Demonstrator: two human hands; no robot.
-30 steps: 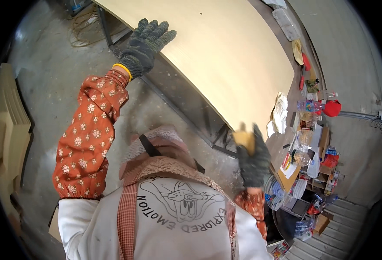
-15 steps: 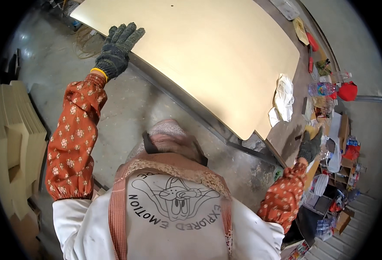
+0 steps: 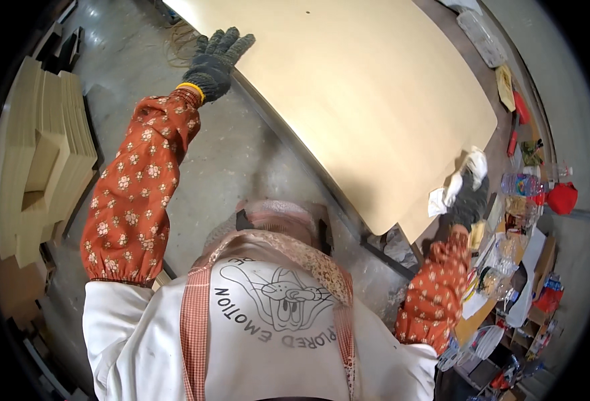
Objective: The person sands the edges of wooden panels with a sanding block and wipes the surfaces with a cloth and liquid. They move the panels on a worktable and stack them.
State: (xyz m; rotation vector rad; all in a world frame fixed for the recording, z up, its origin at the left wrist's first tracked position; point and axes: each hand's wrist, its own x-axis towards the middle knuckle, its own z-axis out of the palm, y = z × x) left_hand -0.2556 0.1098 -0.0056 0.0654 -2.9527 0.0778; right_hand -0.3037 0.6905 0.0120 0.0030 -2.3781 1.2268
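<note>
A large pale board (image 3: 368, 113) with a cut corner covers the table. My left hand (image 3: 216, 63), in a dark grey knitted glove with a yellow cuff edge, rests on the board's left edge with its fingers spread. At the board's near right corner, my gloved right hand (image 3: 467, 200) is closed on a crumpled white cloth (image 3: 472, 164). Part of that cloth hangs out beside the hand, and the fingertips are partly hidden by it. Just beside the right wrist lies a small yellow block (image 3: 477, 235).
Along the table's right side lie a clear plastic package (image 3: 482, 39), a yellowish block (image 3: 505, 87), a red tool (image 3: 521, 107), plastic bottles (image 3: 522, 184) and a red object (image 3: 562, 198). Stacked pale panels (image 3: 44, 160) stand on the floor at left.
My right hand has come away from the yellow block, moved up to the white cloth and taken hold of it. My left hand stays on the board's edge; the whole view has shifted.
</note>
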